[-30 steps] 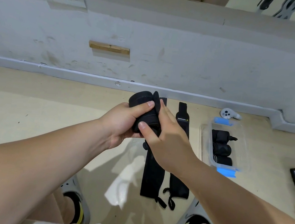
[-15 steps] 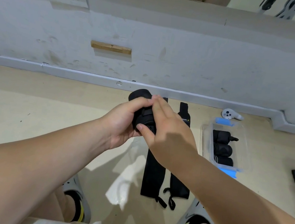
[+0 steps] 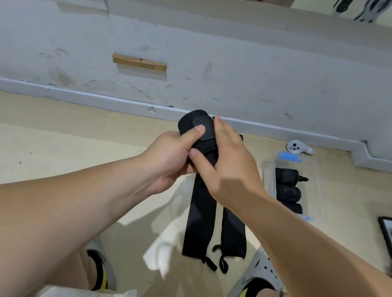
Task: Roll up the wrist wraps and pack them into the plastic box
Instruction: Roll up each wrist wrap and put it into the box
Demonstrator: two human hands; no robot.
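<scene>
Wrist wrap roll (image 3: 198,127) is held above the floor, clamped between both hands: it is gripped by the left hand (image 3: 166,159), thumb pressed on its flap, and pinched by the right hand (image 3: 231,175). Beneath, two flat wraps (image 3: 199,222) are laid side by side, far ends hidden by the hands. Rightward, three rolled wraps (image 3: 286,190) are packed in the plastic box (image 3: 267,177), its near corner covered by the right forearm. A white controller (image 3: 297,148) is noted beyond.
</scene>
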